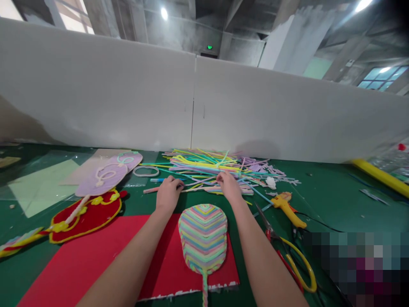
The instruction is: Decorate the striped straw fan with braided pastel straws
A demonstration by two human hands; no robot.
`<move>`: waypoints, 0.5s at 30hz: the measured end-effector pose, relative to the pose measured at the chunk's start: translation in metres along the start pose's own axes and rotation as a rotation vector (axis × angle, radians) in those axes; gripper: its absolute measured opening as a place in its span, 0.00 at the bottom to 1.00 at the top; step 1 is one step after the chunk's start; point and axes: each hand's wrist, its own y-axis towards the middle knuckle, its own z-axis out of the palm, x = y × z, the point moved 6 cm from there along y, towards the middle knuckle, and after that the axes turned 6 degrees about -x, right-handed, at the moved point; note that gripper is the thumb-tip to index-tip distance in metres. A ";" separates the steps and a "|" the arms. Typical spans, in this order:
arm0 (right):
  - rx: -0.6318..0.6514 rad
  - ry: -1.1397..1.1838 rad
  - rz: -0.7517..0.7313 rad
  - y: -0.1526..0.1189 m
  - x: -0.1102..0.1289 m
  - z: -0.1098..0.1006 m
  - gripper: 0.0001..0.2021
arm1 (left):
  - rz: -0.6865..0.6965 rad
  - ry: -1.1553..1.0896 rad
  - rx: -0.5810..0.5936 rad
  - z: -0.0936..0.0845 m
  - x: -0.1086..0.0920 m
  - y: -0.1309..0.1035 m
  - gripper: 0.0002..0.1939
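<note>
Just below the centre of the frame lies my striped fan [203, 236], leaf-shaped and woven in pastel bands, its thin handle running down off the lower edge. It rests on a red felt sheet [96, 260] that spreads to the lower left. Left of that, a red piece with yellow trim [86, 215] and a lilac piece with white loops [107, 175] lie overlapping, with a small white ring [146, 171] just beside them. To the right of my forearm sit a yellow glue gun [287, 209] and a pair of scissors with yellow and red handles [287, 251]; a yellow tube [380, 175] lies at the far right edge. Nothing stands between my hands and the heap of coloured sticks [207, 168], which fans out across the middle of the frame, just above the fan.

Everything sits on a green table [326, 200]. A long white partition [191, 102] walls off its far edge, and above it I see grey concrete beams, ceiling lamps and a window at the upper right.

Both my arms reach straight forward from the lower edge, either side of the fan. My left hand [168, 192] lies knuckles up, fingers curled down onto the near edge of the heap beside a blue pen [157, 180]. My right hand [228, 184] is also palm down, its fingertips pinching into the sticks; I cannot tell just which one it grips.
</note>
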 end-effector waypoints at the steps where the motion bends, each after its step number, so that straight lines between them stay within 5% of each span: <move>1: -0.013 0.041 0.011 0.001 0.000 -0.001 0.06 | 0.004 -0.001 -0.002 -0.001 -0.001 0.000 0.06; 5: -0.196 0.399 0.084 0.009 0.005 -0.019 0.01 | 0.037 -0.014 -0.008 -0.004 -0.005 0.002 0.04; 10: -0.513 1.077 0.179 0.019 0.014 -0.057 0.11 | 0.011 -0.133 -0.030 -0.003 -0.003 0.004 0.03; 15: -0.515 1.353 0.214 0.022 0.030 -0.083 0.11 | -0.055 -0.252 -0.051 0.000 0.001 0.004 0.04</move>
